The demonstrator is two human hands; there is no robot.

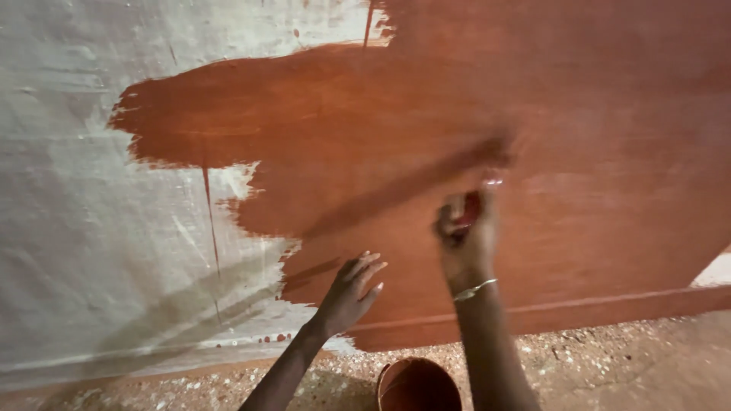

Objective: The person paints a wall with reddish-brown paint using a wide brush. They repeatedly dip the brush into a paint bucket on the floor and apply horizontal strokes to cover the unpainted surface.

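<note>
My right hand (466, 240) is closed around a paintbrush (481, 190) with a red handle, its blurred bristle end pressed to the wall. A thin bracelet sits on that wrist. The wall (76, 228) is pale grey plaster on the left, and a wet reddish-brown painted patch (365, 114) covers its middle and right. My left hand (352, 291) rests flat against the wall with fingers spread, at the lower edge of the painted patch, holding nothing. A round paint bucket (417, 384) with brown paint inside stands on the ground between my arms.
Thin paint drips (211, 228) run down the bare plaster. A painted skirting band (579, 308) runs along the wall's base. The ground (609, 365) is gravelly and speckled with paint. An unpainted pale patch (716, 270) shows at the right edge.
</note>
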